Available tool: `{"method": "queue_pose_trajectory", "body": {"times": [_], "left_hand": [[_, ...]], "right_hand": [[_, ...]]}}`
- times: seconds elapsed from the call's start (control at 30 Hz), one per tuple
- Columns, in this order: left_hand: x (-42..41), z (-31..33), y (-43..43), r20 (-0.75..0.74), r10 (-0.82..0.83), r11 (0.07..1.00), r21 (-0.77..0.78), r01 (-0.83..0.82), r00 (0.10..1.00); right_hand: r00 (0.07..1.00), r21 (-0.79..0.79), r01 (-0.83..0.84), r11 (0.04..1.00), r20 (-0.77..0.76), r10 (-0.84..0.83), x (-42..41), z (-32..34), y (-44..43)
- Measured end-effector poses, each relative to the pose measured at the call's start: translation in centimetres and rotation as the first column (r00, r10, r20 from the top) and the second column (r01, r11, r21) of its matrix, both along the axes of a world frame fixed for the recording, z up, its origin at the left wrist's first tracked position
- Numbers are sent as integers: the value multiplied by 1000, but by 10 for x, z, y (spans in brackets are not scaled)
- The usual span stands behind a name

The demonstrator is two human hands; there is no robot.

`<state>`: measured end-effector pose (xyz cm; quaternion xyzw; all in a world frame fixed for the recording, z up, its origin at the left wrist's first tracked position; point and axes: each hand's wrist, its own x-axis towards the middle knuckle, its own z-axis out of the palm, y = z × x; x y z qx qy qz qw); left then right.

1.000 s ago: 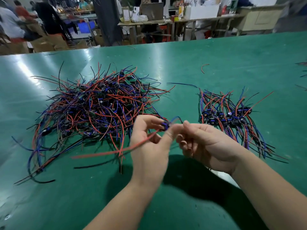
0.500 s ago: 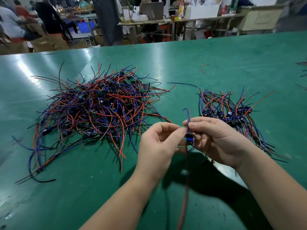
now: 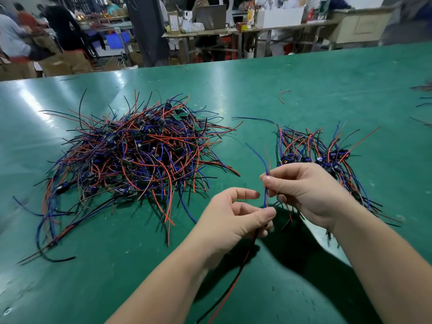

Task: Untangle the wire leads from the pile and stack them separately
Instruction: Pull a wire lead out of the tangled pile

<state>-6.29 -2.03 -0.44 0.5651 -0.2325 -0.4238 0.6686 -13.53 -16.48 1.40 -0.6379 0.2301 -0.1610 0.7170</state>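
Over the green table [image 3: 304,73], left hand [image 3: 233,218] and right hand [image 3: 308,190] each pinch one lead [image 3: 265,197], best pulled straight before joining the right stack [image 3: 327,157].

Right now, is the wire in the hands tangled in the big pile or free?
Free. The left hand and right hand pinch the wire between them. Its strands lead up and down, none reaching the pile.

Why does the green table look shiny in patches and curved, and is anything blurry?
Head view: white glare streaks cross the glossy green tabletop; the wide-angle lens bows its far edge; the red-and-black wire lead trailing from the left hand looks blurred; that hand and the right hand cast a dark shadow; the background workers are soft.
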Motion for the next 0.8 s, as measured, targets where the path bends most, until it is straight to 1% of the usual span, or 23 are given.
{"method": "queue_pose_trajectory", "body": {"times": [0.13,0.2,0.3,0.57,0.67,0.73,0.8], "left_hand": [[-7,2,2,36,-152,988,39,151,988],[-10,2,2,40,-199,979,51,197,979],[-9,3,2,62,-225,974,49,222,972],[-3,5,8,55,-301,950,101,295,952],[-3,6,10,63,-341,934,132,331,938],[-4,7,11,66,-360,925,156,347,931],[-5,7,11,48,-374,916,174,361,926]], "right_hand": [[976,46,203,978,67,-206,1,2,-12],[956,104,268,958,92,-277,1,4,-18],[954,194,254,948,112,-278,-1,5,-21],[960,171,185,968,181,-216,-4,11,-17],[945,116,226,967,214,-246,-5,11,-18],[929,6,273,962,257,-265,-5,11,-20],[915,-133,326,936,293,-277,-5,9,-23]]}}
